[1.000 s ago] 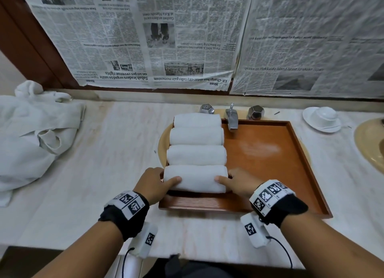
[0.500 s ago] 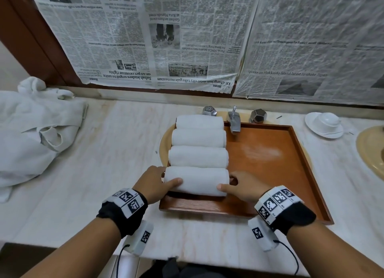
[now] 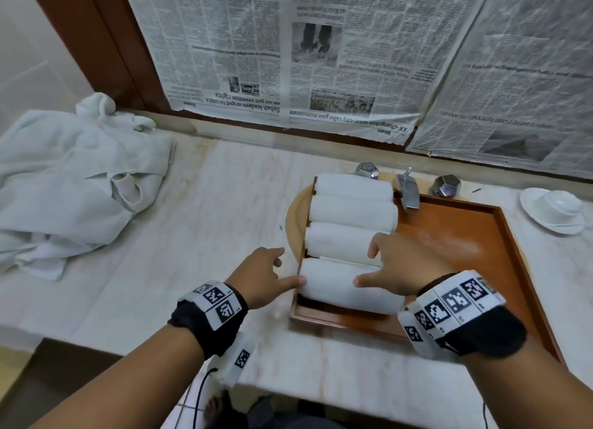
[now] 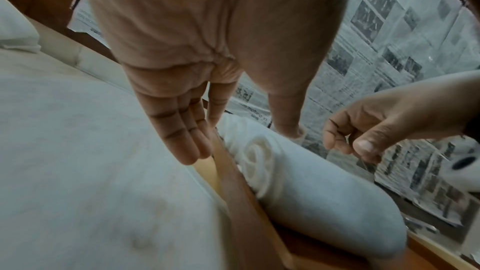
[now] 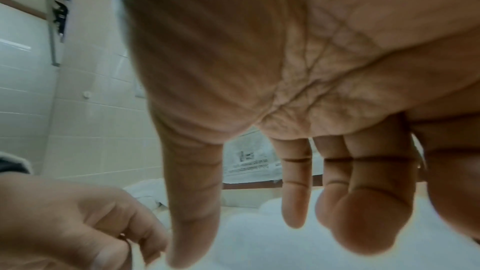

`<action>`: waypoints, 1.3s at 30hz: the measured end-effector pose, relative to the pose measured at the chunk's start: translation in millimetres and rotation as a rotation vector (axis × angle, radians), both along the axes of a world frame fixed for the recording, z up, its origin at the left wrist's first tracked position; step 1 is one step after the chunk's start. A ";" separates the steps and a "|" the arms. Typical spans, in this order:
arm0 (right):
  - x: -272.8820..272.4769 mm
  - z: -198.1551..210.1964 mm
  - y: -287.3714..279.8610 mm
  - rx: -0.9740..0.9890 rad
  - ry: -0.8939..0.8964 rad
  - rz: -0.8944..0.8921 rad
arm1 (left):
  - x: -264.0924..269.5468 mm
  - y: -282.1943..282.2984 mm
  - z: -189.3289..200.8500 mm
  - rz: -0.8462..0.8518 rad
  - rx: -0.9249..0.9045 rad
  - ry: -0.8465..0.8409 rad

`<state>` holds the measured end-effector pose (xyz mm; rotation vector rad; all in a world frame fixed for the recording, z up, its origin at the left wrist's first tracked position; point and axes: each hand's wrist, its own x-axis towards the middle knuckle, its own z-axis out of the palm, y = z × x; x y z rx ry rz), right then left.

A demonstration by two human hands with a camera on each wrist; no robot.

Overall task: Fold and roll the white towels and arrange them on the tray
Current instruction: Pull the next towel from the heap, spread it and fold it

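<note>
Four rolled white towels are laid side by side in a column along the left part of a brown wooden tray (image 3: pixel 500 268) on the marble counter (image 3: pixel 179 252). The nearest rolled towel (image 3: pixel 340 287) is seen at the tray's 7 o'clock corner, touching the next roll (image 3: pixel 340 239) behind it. The left hand (image 3: pixel 260 276) is held at the towel's left end, at 9 o'clock of it, with the fingers (image 4: pixel 182 137) straight and close together and the thumb tip touching the roll; nothing is gripped. The right hand (image 3: pixel 401 268) is placed over the towel's right end, its fingers (image 5: pixel 296 192) relaxed and spread, with the thumb on the nearest roll and the fingertips at the next one; nothing is held. A crumpled white bathrobe (image 3: pixel 73 185) lies at 10 o'clock on the counter, well apart from the tray. An upturned cup on a saucer (image 3: pixel 555 210) is seen at 2 o'clock, beside the tray. Newspaper sheets (image 3: pixel 305 53) cover the wall behind.
</note>
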<state>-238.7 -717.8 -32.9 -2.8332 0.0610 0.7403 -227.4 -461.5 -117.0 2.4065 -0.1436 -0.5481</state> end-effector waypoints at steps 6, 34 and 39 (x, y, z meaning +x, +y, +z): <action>38.3 -5.3 130.8 0.088 -0.026 0.198 | 29.0 92.3 13.8 0.100 -0.012 -0.042; 273.8 -2.0 498.4 0.285 -0.565 0.148 | 139.8 472.4 50.9 0.119 0.175 -0.348; 257.6 9.1 522.1 0.273 -0.410 0.331 | 159.2 457.5 45.1 0.023 0.324 -0.210</action>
